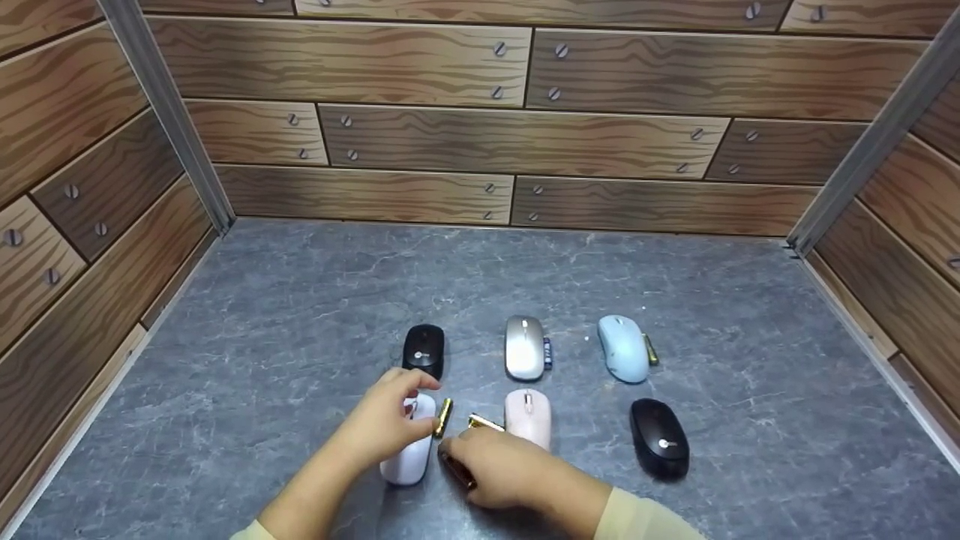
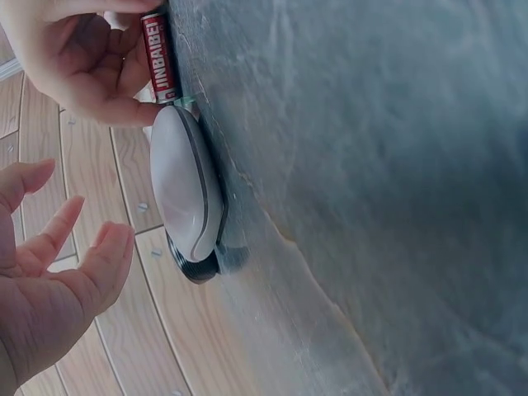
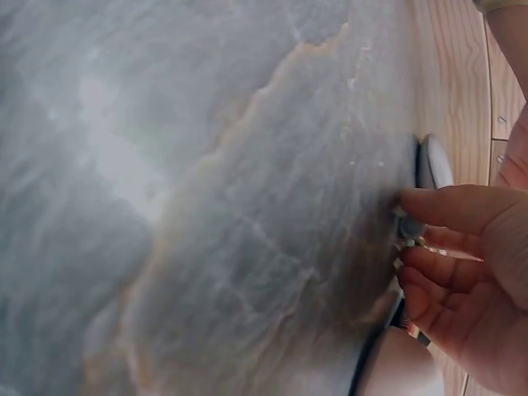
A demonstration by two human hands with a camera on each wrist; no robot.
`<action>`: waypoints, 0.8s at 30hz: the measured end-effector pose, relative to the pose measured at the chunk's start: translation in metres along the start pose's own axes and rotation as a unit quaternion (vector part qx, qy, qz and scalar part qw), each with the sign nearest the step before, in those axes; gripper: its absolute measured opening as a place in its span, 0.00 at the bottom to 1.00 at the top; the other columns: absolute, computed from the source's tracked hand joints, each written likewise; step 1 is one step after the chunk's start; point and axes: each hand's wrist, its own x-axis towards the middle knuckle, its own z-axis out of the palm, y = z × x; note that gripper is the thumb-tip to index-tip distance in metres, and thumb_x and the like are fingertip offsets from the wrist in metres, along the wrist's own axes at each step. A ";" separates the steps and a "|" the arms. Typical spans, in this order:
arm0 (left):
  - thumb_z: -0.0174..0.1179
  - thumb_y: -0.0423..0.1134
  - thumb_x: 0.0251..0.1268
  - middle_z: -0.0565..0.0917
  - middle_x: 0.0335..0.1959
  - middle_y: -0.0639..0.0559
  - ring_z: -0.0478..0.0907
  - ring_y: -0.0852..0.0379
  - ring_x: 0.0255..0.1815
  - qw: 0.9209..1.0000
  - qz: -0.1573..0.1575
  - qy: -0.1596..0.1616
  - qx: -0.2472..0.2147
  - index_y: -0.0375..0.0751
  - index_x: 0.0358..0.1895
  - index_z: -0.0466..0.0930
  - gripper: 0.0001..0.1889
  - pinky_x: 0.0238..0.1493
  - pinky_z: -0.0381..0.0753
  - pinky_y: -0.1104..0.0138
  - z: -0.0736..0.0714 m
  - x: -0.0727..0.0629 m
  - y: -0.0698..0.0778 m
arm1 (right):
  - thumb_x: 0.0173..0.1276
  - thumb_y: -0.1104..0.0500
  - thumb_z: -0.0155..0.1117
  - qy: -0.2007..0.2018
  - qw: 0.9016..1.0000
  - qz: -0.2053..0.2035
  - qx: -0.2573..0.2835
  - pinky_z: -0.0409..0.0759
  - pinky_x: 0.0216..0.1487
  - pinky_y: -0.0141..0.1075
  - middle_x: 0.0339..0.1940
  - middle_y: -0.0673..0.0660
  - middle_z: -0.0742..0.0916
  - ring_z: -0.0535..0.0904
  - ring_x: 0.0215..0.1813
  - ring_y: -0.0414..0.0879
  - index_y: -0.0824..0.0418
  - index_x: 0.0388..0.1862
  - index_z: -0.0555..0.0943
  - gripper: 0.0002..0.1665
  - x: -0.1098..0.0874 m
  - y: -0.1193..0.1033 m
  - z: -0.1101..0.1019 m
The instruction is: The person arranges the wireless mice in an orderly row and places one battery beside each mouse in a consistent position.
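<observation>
My left hand [image 1: 386,420] hovers over the white mouse [image 1: 409,459], thumb and fingers spread apart with nothing between them. The left wrist view shows those fingers clear of the mouse's side. Just to the right, my right hand [image 1: 514,466] pinches a dark red battery [image 2: 160,56] at its two ends, low over the tabletop beside the mouse. A gold battery [image 1: 444,418] lies along the white mouse's right side. Another gold battery [image 1: 485,423] shows beyond my right fingers, next to the pink mouse [image 1: 529,414], whose lower part the right hand covers.
Behind stand a black mouse [image 1: 424,349], a silver mouse [image 1: 524,349] with a blue battery [image 1: 548,353], and a light blue mouse [image 1: 624,349] with a battery [image 1: 651,349]. Another black mouse [image 1: 660,439] lies to the right. Wood-patterned walls [image 1: 420,135] enclose the grey tabletop [image 1: 300,285].
</observation>
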 end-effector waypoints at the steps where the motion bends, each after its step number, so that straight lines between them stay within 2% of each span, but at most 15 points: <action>1: 0.65 0.35 0.48 0.73 0.46 0.45 0.74 0.43 0.47 1.000 -0.002 -0.001 0.000 0.42 0.45 0.76 0.17 0.46 0.77 0.55 0.000 0.000 0.000 | 0.40 0.59 0.71 0.000 1.000 -0.009 -0.004 0.73 0.34 0.32 0.23 0.43 0.74 0.73 0.30 0.39 0.52 0.33 0.72 0.20 0.000 0.000 0.000; 4: 0.66 0.34 0.47 0.73 0.46 0.45 0.74 0.43 0.48 1.000 -0.003 -0.001 -0.005 0.42 0.45 0.76 0.18 0.47 0.77 0.56 0.000 -0.001 0.000 | 0.42 0.63 0.69 0.003 1.000 -0.030 -0.006 0.72 0.32 0.31 0.21 0.43 0.73 0.73 0.29 0.38 0.53 0.31 0.73 0.17 0.000 0.000 0.000; 8: 0.66 0.32 0.46 0.73 0.46 0.44 0.74 0.41 0.48 1.000 0.005 0.002 -0.013 0.41 0.44 0.76 0.18 0.47 0.78 0.57 0.000 -0.001 0.001 | 0.42 0.65 0.68 0.004 0.999 -0.034 0.011 0.68 0.27 0.28 0.19 0.43 0.72 0.69 0.25 0.37 0.53 0.25 0.71 0.15 0.001 0.001 0.001; 15: 0.65 0.31 0.46 0.73 0.45 0.44 0.74 0.43 0.46 1.000 0.012 0.001 -0.010 0.41 0.43 0.76 0.17 0.47 0.78 0.57 0.001 -0.001 0.000 | 0.40 0.66 0.67 -0.009 0.998 -0.005 0.063 0.63 0.22 0.23 0.17 0.41 0.71 0.66 0.21 0.34 0.53 0.23 0.70 0.16 0.003 0.002 0.000; 24: 0.66 0.32 0.46 0.73 0.46 0.44 0.74 0.41 0.48 1.000 0.003 -0.003 -0.009 0.41 0.44 0.76 0.18 0.48 0.77 0.56 -0.001 0.001 -0.001 | 0.42 0.66 0.65 0.020 0.993 0.049 0.110 0.65 0.21 0.25 0.16 0.41 0.71 0.67 0.20 0.36 0.53 0.25 0.70 0.15 0.002 0.009 -0.010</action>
